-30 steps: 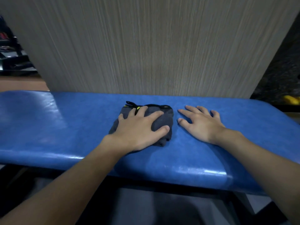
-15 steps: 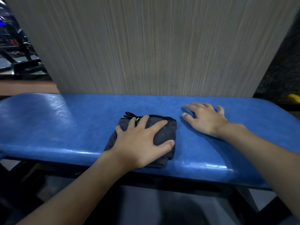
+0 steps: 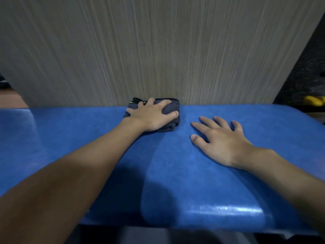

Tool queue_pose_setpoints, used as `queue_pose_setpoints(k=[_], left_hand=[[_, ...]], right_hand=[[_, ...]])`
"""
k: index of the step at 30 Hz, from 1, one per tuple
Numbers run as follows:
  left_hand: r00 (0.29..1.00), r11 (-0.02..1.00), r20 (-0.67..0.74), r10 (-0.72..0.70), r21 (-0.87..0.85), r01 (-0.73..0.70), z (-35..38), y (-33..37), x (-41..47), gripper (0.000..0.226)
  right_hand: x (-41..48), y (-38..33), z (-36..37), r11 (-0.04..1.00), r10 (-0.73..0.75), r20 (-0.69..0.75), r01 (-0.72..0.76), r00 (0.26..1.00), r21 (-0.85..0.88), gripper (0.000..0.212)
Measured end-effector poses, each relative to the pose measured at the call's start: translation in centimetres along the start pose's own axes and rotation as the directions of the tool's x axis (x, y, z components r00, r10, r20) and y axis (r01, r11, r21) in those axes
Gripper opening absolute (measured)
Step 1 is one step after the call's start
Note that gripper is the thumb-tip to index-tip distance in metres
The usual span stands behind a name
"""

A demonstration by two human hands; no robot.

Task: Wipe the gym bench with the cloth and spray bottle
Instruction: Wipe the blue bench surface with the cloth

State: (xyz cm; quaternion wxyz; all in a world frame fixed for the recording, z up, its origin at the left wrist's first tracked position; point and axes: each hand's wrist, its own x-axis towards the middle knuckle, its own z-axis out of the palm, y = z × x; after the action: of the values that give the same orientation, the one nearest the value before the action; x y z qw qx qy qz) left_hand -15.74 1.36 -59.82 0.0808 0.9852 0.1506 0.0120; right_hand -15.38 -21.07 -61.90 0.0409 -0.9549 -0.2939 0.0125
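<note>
A blue padded gym bench [image 3: 211, 182] runs across the view. A folded dark grey cloth [image 3: 171, 109] with a black and yellow loop lies at the bench's far edge, against the wall. My left hand [image 3: 153, 115] lies flat on top of the cloth and presses it down, fingers spread. To its right, my right hand [image 3: 219, 140] rests palm down on the bare pad, fingers straight and apart. No spray bottle is in view.
A pale wood-grain wall [image 3: 158, 50] stands directly behind the bench. A yellow object [image 3: 314, 100] sits in the dark area at the far right. The floor below the bench's near edge is dark.
My left hand has pushed the cloth from the bench's front edge to its far edge by the wall. My right hand stays flat on the pad. The camera has leaned in over the bench.
</note>
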Motion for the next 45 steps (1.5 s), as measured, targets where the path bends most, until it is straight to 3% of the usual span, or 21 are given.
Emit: queue_pose_setpoints(k=[11, 26, 29, 32, 37, 45], left_hand=[[0.999, 0.999, -0.003, 0.038, 0.015, -0.038, 0.4, -0.2, -2.4, 0.067], [0.994, 0.993, -0.017, 0.109, 0.052, -0.108, 0.8, -0.7, -19.4, 0.068], [0.994, 0.993, 0.013, 0.107, 0.038, -0.108, 0.1, -0.9, -21.1, 0.072], [0.994, 0.994, 0.007, 0.11, 0.022, -0.111, 0.0, -1.0, -21.2, 0.075], [0.993, 0.992, -0.007, 0.114, 0.045, -0.114, 0.4, -1.2, -19.0, 0.072], [0.994, 0.994, -0.018, 0.11, 0.0, -0.11, 0.5, -2.4, -9.2, 0.072]], right_hand=[[-0.3, -0.2, -0.4, 0.997, 0.037, -0.016, -0.036, 0.999, 0.069, 0.06], [-0.6, -0.5, -0.6, 0.997, 0.053, -0.023, -0.051, 0.998, 0.062, 0.056], [-0.8, -0.7, -0.8, 0.999, 0.052, -0.02, -0.052, 0.998, -0.011, 0.057], [-0.7, -1.0, -1.5, 0.995, 0.029, -0.055, -0.034, 0.998, -0.092, 0.057], [0.0, -2.3, -1.0, 0.998, 0.017, -0.046, -0.014, 0.999, 0.055, 0.057], [0.5, -2.7, 0.0, 1.0, 0.0, -0.012, 0.0, 1.0, 0.013, 0.059]])
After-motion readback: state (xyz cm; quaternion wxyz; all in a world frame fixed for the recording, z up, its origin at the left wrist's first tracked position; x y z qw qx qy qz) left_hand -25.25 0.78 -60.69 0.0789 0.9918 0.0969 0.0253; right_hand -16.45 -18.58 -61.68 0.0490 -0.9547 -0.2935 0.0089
